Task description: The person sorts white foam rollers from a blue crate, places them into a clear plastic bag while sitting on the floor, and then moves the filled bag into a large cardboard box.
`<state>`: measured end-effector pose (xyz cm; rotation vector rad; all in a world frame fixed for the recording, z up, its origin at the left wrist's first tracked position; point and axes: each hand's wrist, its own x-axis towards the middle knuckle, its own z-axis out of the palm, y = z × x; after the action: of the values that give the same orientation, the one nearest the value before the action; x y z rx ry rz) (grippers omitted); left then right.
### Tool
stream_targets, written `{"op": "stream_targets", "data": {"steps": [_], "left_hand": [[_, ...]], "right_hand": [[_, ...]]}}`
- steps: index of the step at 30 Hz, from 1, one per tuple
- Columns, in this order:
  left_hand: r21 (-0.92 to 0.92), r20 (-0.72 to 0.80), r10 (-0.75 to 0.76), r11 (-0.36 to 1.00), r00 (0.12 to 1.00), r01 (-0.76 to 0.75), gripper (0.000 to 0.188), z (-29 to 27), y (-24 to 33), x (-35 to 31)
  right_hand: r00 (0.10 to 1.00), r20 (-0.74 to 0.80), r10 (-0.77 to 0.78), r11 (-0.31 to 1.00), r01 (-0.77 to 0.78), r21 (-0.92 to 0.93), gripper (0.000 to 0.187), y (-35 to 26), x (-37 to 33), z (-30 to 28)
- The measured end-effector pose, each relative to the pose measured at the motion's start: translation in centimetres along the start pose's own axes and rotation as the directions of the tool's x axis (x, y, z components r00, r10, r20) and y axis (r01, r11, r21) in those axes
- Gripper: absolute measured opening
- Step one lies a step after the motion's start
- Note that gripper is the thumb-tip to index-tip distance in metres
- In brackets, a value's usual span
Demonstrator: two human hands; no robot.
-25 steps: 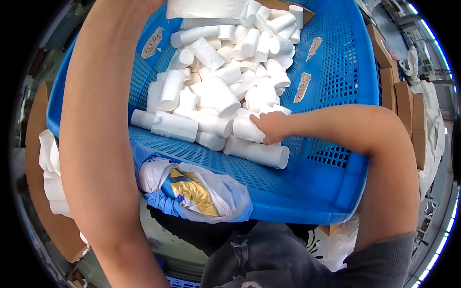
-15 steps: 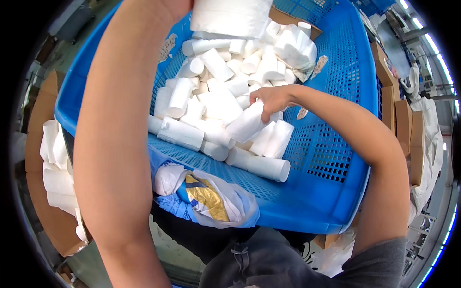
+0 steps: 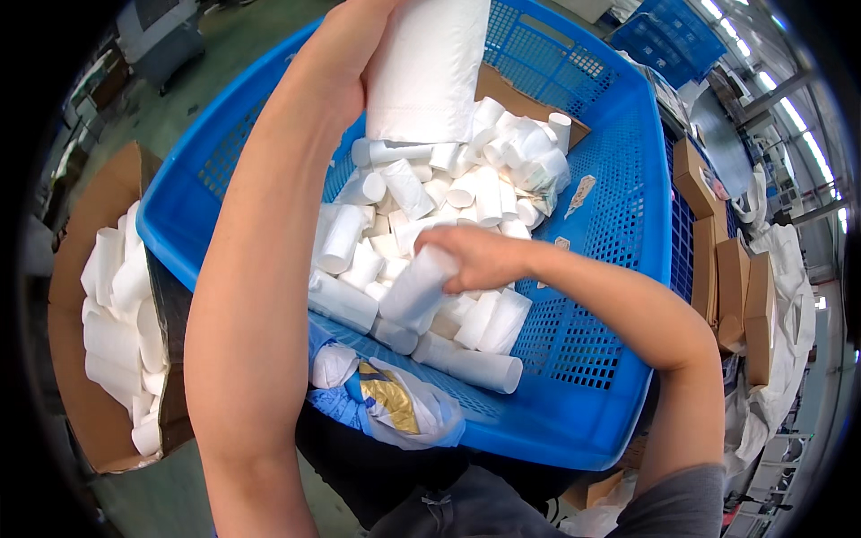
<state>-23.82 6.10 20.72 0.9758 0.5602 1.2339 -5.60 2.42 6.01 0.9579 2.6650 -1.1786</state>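
My left hand is raised high at the top edge, its fingers mostly out of sight. A large white tissue paper roll, close to the camera and with an embossed edge, is held in it. Over the pile, my right hand is closed round the upper end of another white tissue roll, which tilts down to the left. Beneath both hands, several slim white rolls lie jumbled in a big blue perforated plastic basket.
Crumpled plastic packaging with a gold patch hangs at the basket's near rim. On the left, a cardboard box holds more white rolls. Brown cartons stand at the right. A clear bag of rolls lies in the basket's far right.
The roll in my left hand has turned from lying sideways to more upright. My right hand has drawn its roll leftward and tipped it steeper. The whole view has shifted slightly.
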Motion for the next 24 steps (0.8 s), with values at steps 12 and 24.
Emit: {"op": "stream_targets", "data": {"steps": [12,24], "left_hand": [[0.146,-0.222,0.106,0.987,0.969,-0.074,0.048,-1.4,-0.2,0.9],[0.203,-0.214,0.131,0.975,0.968,-0.088,0.057,-1.7,-0.2,0.8]], "right_hand": [[0.975,-0.216,0.047,0.962,0.014,0.274,0.056,-1.8,-1.4,-6.3],[0.957,-0.290,-0.014,0.796,0.186,0.576,0.054,-3.0,-3.8,-10.6]]}}
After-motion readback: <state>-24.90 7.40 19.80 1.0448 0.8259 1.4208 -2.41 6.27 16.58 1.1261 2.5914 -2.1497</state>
